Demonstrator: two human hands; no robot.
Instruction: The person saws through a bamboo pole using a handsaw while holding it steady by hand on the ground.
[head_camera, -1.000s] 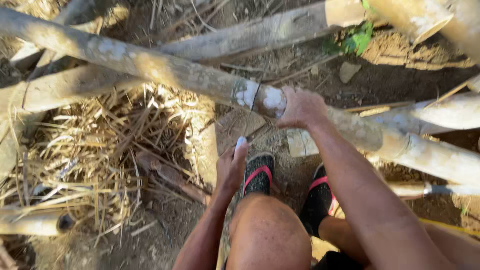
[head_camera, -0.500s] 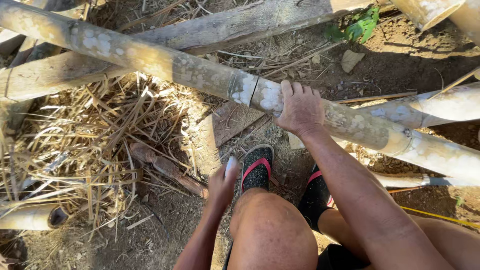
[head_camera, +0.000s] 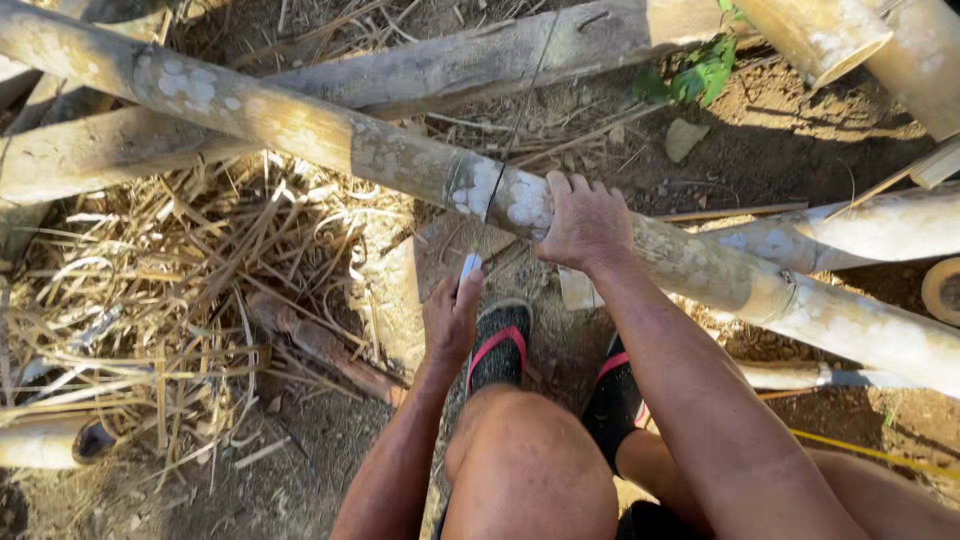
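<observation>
A long mottled bamboo pole (head_camera: 300, 125) runs diagonally from the upper left to the right edge. My right hand (head_camera: 585, 222) grips it from above near a pale node. Just below the pole, my left hand (head_camera: 452, 315) is closed around a light-coloured tool handle (head_camera: 468, 268). From the handle a thin dark blade (head_camera: 520, 110), seen edge-on, reaches up across the pole. My knees and my feet in black shoes with red trim (head_camera: 498, 345) are beneath the hands.
More bamboo poles (head_camera: 480, 60) lie crossed behind and to the right, with cut ends at the upper right. Dry straw and splinters (head_camera: 170, 290) cover the ground on the left. A hollow bamboo stub (head_camera: 55, 440) lies lower left, and a small green plant (head_camera: 700, 75) grows at the top.
My left hand with the handle has risen a little toward the pole. My right hand keeps its grip on the pole. The view has shifted slightly.
</observation>
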